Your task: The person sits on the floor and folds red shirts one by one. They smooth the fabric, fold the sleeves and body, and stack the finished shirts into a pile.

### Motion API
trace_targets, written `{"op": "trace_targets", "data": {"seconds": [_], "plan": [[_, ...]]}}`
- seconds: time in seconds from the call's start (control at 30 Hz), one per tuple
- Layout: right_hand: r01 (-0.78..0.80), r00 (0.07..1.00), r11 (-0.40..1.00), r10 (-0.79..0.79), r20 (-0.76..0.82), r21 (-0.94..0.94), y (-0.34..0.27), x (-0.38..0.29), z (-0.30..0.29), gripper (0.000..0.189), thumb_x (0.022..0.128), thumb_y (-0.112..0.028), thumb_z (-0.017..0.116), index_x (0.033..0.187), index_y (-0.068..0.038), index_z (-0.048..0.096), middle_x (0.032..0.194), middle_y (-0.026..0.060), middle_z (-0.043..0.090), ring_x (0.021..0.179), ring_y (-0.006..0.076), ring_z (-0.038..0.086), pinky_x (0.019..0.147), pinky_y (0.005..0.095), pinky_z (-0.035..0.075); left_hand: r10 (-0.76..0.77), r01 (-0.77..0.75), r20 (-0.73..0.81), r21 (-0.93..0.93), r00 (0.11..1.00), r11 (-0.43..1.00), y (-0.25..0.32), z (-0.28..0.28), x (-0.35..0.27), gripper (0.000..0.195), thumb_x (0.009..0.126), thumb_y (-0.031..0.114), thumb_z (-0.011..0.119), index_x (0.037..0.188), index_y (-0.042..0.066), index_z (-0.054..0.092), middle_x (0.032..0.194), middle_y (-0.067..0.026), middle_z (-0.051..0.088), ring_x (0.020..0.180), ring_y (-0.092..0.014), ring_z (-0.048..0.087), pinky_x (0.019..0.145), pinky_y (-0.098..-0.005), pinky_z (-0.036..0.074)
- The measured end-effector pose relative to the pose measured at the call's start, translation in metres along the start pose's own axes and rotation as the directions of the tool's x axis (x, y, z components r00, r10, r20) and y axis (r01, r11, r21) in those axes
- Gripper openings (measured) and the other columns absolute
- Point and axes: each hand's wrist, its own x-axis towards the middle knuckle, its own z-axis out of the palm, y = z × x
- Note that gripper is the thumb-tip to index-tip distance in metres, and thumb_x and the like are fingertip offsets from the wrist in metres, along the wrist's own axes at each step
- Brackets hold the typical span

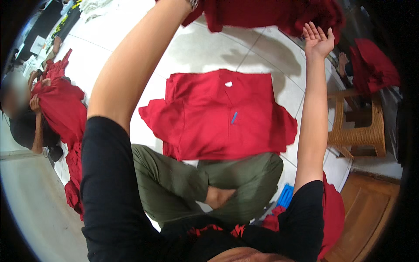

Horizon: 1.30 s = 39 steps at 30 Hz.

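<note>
A red short-sleeved shirt (pixel 203 131) lies spread flat on the floor before my crossed legs. It has a white tag (pixel 228 84) at the neck and a small blue strip (pixel 234 118) on its chest. Beyond it another red garment (pixel 248 14) hangs raised at the top edge, its shadow falling on the tiles. My right hand (pixel 318 41) is palm up with fingers apart, against or just in front of this garment's right end; contact is unclear. Past the wrist, my left hand is cut off by the top edge, so its grip is hidden.
White floor tiles (pixel 203 49) surround the shirt. At left a co-worker (pixel 24 127) handles a long red cloth (pixel 62 104). To the right stand a brown woven-pattern plastic stool (pixel 356 136) and a wooden panel (pixel 363 203). A blue object (pixel 285 195) lies by my right knee.
</note>
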Motion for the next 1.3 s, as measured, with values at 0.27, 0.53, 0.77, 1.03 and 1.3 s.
{"op": "trace_targets", "data": {"seconds": [0.27,0.53,0.77,1.03,1.3], "plan": [[0.28,0.387,0.161,0.883,0.265,-0.947,0.062,-0.193,-0.112,0.044,0.075,-0.039,0.087,0.092,0.0,0.075,0.085,0.0117,0.074,0.077,0.018,0.069,0.073,0.0351,0.055,-0.127,0.076,0.339,0.16,0.932,0.984,0.006,0.094,0.032,0.063,0.103,0.027,0.055,0.152,-0.002,0.028,0.156,-0.025,0.033,0.131,-0.044,0.051,0.105,-0.0541,0.049],[-0.167,0.652,0.389,0.733,0.194,-0.906,0.139,-0.309,-0.184,0.014,0.092,-0.016,0.074,0.095,-0.002,0.073,0.074,0.0013,0.067,0.061,0.0074,0.057,0.06,0.0253,0.048,-0.444,-0.22,0.488,0.82,0.751,0.528,-0.01,0.016,-0.084,0.041,0.095,0.025,0.063,0.125,0.0,0.05,0.126,-0.0173,0.054,0.112,-0.03,0.063,0.092,-0.0405,0.055],[-0.098,0.91,0.729,0.341,0.235,-0.678,0.094,-0.286,-0.21,0.013,0.092,-0.008,0.064,0.097,0.002,0.072,0.082,0.0084,0.073,0.072,0.0116,0.068,0.062,0.0253,0.051,-0.825,-0.366,-0.225,0.813,0.518,-0.452,-0.026,-0.161,-0.38,0.108,0.07,0.074,0.075,0.148,0.007,0.043,0.146,-0.0196,0.051,0.134,-0.039,0.051,0.106,-0.0556,0.046],[-0.476,0.775,0.575,0.631,-0.009,-0.665,0.081,-0.31,-0.252,0.021,0.089,0.001,0.044,0.094,0.002,0.064,0.076,0.0125,0.069,0.06,0.0186,0.067,0.052,0.0301,0.055,-0.761,-0.423,-0.283,0.694,0.584,-0.583,-0.011,-0.224,-0.429,0.149,0.049,0.07,0.088,0.163,0.021,0.006,0.171,-0.0011,0.005,0.156,-0.031,0.009,0.116,-0.0709,0.023],[-0.391,0.777,0.623,0.618,0.12,-0.677,0.097,-0.306,-0.237,0.024,0.092,-0.002,0.044,0.085,0.001,0.067,0.082,0.0098,0.071,0.069,0.0161,0.067,0.062,0.0303,0.055,-0.726,-0.363,-0.398,0.67,0.56,-0.648,-0.002,-0.221,-0.426,0.139,0.059,0.059,0.09,0.163,0.019,0.006,0.17,-0.0078,0.002,0.155,-0.038,0.008,0.117,-0.0692,0.024]]}}
